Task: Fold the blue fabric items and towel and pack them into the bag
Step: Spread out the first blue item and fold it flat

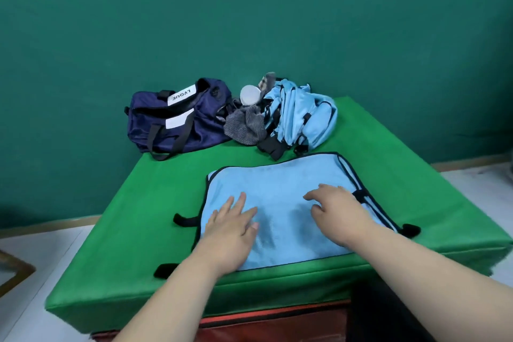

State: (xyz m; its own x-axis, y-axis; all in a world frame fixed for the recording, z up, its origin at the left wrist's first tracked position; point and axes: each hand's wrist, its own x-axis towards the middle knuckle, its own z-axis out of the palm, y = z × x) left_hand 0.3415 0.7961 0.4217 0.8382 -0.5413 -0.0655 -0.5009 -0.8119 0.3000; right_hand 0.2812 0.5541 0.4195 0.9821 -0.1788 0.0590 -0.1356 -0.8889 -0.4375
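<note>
A light blue fabric item (280,189) with black trim and black straps lies spread flat on the near half of the green table (133,216). My left hand (230,226) presses flat on its left part with straight fingers. My right hand (338,212) rests on its right part, fingers slightly bent, holding nothing. At the back of the table stands a navy duffel bag (177,119), its top open. To its right lies a crumpled heap of more light blue fabric (302,116), with a grey striped towel (245,125) in front of the heap's left side.
A white round object (249,94) sits between the bag and the blue heap. A teal wall rises directly behind the table. Pale floor shows on both sides, and a red surface (277,322) lies under the table's near edge.
</note>
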